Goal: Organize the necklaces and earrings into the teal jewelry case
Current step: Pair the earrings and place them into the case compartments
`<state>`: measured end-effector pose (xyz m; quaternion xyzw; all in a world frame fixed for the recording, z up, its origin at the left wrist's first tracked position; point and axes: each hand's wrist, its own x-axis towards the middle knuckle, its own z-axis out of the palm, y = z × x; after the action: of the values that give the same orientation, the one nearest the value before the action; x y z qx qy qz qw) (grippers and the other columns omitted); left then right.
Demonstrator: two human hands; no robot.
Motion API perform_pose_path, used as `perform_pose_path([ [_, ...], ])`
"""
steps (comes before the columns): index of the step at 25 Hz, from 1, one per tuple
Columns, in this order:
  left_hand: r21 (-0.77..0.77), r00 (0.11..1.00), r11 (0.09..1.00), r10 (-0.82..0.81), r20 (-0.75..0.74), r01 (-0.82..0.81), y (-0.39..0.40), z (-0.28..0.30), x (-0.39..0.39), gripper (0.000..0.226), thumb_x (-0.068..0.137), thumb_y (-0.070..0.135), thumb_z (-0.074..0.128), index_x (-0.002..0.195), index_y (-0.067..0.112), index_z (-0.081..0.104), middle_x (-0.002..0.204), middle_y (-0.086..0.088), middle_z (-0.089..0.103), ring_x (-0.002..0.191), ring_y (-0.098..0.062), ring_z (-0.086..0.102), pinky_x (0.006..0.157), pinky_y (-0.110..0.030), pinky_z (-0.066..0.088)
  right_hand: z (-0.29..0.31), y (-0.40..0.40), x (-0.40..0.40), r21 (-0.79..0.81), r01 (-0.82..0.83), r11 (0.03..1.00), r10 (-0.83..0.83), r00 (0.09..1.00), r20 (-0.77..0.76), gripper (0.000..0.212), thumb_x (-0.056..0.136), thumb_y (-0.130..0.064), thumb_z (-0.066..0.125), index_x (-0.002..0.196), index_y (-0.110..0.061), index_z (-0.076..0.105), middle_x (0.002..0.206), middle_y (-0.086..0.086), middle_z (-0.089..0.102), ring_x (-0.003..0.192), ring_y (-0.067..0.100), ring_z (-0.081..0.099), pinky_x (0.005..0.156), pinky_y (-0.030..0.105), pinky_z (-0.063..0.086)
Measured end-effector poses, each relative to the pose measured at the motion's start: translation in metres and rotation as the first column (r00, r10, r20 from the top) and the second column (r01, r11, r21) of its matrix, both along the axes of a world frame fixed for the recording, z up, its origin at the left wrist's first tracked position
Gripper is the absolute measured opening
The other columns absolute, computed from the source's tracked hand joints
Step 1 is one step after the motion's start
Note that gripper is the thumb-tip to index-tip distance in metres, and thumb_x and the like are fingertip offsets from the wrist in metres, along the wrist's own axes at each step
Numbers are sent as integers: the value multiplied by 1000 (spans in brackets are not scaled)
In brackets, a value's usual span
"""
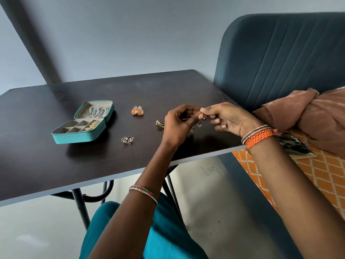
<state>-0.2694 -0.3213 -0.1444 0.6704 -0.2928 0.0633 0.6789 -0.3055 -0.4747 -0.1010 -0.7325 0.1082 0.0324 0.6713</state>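
Note:
The teal jewelry case (74, 137) lies open at the table's left, with silver pieces pinned in its lid and gold pieces in its tray compartments. Round orange earrings (137, 110) sit in the middle of the table. A green and gold earring (160, 123) lies just left of my left hand (179, 122), and triangular silver earrings (127, 140) lie nearer the front. My right hand (226, 118) meets the left above the table's right side. Both pinch a small earring (201, 114) between their fingertips. Small silver pieces (199, 124) lie below the hands.
The dark table (46, 165) ends close to my wrists at its front edge. A blue padded chair (280, 58) stands right of the table. Brown cloth (308, 116) and a printed card (295, 146) lie on orange patterned fabric (321, 176) at the right.

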Motion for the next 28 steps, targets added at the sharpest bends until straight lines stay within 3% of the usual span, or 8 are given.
perform_pose_path([
  [4,-140,993,987,69,-98,-82,3,-2,7,8,81,6,72,79,12,67,67,8,67,63,-10,61,67,-29,53,-4,0,8,41,-6,999,0,990,141,21,94,-16,55,105,-3,67,74,-1,55,54,4,41,42,15,32],
  [6,-187,989,977,85,-117,-106,4,-2,7,9,82,8,71,77,13,64,62,9,64,59,-10,58,64,-32,51,-8,-2,16,-163,155,974,-116,967,225,17,95,-13,53,102,-9,68,82,0,63,61,5,46,49,15,37],
  [9,-229,988,965,102,-114,-126,6,-1,9,8,82,15,68,77,15,62,63,8,60,56,-10,53,56,-30,47,-24,-3,35,-544,378,749,-147,896,420,7,85,-12,65,86,-12,73,85,6,72,69,9,59,66,22,51],
  [16,-198,973,958,181,-141,-207,7,-5,11,5,78,26,72,77,23,68,73,2,67,69,-16,60,72,-42,52,-38,13,57,-745,321,585,9,916,401,14,77,-9,69,72,-22,72,70,-3,68,78,15,64,73,27,51],
  [18,-195,970,956,194,-144,-220,8,-4,10,4,80,22,72,79,21,69,73,0,68,68,-13,60,67,-34,49,-35,15,55,-626,316,713,-51,914,403,24,78,-2,68,67,-23,68,69,-1,67,69,11,63,69,25,48],
  [21,-234,968,949,172,-181,-212,13,4,5,4,84,15,70,81,16,68,72,-2,66,63,-8,58,60,-21,46,-20,23,37,-118,208,971,-154,923,352,25,85,5,61,77,-18,66,72,1,66,67,7,61,65,21,51],
  [24,-208,977,964,135,-166,-168,21,17,-6,8,85,12,68,80,17,66,66,5,64,54,0,54,48,-14,41,-3,36,13,377,1,926,-112,956,272,27,89,10,48,89,-13,63,75,-1,67,72,9,65,70,23,53],
  [28,-177,995,980,84,-60,-94,39,41,-21,6,85,11,68,82,15,66,69,6,65,58,-1,55,52,-17,44,14,59,-6,601,-85,794,-88,964,252,24,90,6,47,89,-13,62,76,1,69,73,11,67,73,25,54],
])
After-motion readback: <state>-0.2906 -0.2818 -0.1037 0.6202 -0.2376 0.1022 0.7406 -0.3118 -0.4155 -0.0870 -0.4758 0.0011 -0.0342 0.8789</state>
